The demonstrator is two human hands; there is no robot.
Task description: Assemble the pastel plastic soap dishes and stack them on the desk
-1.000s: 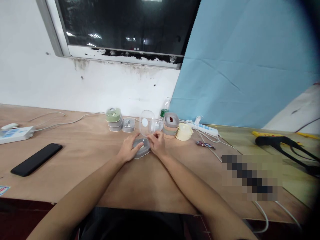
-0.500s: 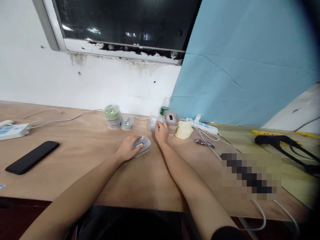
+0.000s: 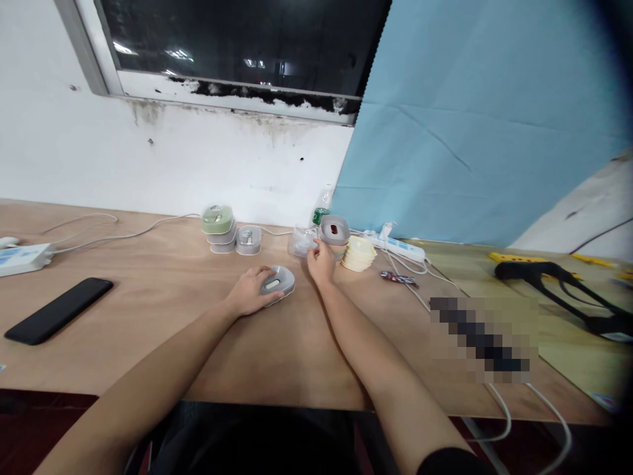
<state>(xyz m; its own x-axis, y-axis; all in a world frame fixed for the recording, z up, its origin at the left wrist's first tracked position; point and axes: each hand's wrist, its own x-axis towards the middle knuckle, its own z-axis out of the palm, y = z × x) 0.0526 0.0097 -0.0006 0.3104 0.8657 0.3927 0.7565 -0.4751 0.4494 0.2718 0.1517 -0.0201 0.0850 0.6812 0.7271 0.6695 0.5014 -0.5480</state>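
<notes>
One black phone (image 3: 59, 310), two white power strips (image 3: 404, 249), one green-topped stack (image 3: 217, 220) of what looks like three tiers, and one small gray box (image 3: 248, 241) next to it. The single gray container (image 3: 283, 277) sits mid-tabletop (image 3: 277, 356): rounded, smooth, pale oblong patch on top. Left hand (image 3: 250, 290) is clasped round its left end; right hand (image 3: 321, 262) is at the clear plastic pieces (image 3: 299, 241), can't tell if it's pinching.

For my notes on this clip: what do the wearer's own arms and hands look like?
The left hand and right hand are ungloved; I can make out no rings or watch. Both forearms are bare. A black sleeve edges the right arm; none shows on the left arm.
</notes>
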